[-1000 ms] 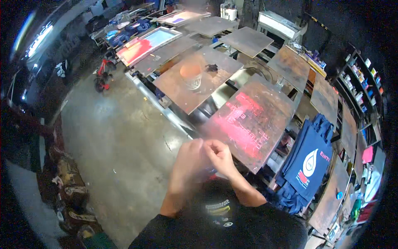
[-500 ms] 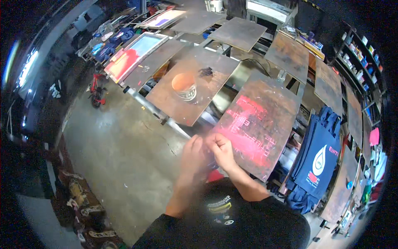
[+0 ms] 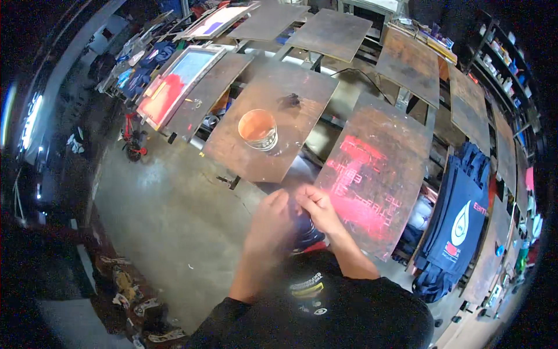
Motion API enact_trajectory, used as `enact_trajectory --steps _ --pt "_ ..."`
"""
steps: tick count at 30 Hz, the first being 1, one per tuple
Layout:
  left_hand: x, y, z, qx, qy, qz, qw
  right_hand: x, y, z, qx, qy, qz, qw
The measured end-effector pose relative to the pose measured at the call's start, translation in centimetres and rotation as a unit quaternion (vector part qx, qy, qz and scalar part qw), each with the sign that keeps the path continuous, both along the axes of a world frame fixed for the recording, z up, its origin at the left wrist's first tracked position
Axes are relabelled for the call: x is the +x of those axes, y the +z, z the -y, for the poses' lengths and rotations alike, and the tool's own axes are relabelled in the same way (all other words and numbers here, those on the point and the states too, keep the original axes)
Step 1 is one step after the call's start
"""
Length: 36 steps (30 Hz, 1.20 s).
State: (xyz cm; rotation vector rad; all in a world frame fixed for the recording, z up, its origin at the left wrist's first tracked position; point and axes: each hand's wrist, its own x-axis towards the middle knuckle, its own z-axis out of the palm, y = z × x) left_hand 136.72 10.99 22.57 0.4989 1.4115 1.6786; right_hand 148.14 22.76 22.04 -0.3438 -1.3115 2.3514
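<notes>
Left hand [image 3: 272, 224] and right hand [image 3: 318, 209] are pressed together at six o'clock; their grip cannot be told. A bucket [image 3: 257, 129] is seen at twelve.

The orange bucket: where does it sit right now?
In the head view the orange bucket stands left of centre on a brown board, up from both hands and left of the red-stained board.

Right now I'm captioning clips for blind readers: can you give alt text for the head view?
Two bare hands, left hand and right hand, meet close together over a dark blurred item beside a worn brown board smeared with pink ink. Behind them, an orange-lined round tub stands on another brown board.
</notes>
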Motion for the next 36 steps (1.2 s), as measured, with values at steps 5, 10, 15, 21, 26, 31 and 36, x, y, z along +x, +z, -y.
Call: enact_trajectory --steps 5,10,15,21,26,31,36 --pt "-1.6 0.7 -0.7 0.006 -0.014 -0.081 0.997 -1.8 0.9 -0.4 0.059 -0.021 0.009 0.998" --pt "-3.9 -0.7 1.8 -0.085 -0.062 -0.265 0.958 -2.5 3.6 1.1 0.373 -0.057 0.112 0.919" --pt "-5.3 3.3 3.8 -0.061 -0.132 -0.347 0.927 -3.0 4.0 3.6 0.382 -0.052 0.152 0.910" --pt "-9.3 4.2 7.9 0.009 -0.158 -0.334 0.929 -4.2 3.4 8.3 0.187 -0.054 0.062 0.979" --pt "-12.7 4.1 9.5 0.044 -0.002 -0.536 0.843 -3.4 3.3 12.0 -0.011 -0.145 -0.090 0.985" --pt "-15.6 -0.8 8.7 0.088 -0.040 -0.259 0.961 0.5 1.4 16.3 -0.141 -0.330 -0.138 0.923" --pt "-17.6 -5.9 8.1 0.013 -0.238 -0.116 0.964 2.3 6.1 20.5 -0.149 -0.504 -0.030 0.850"
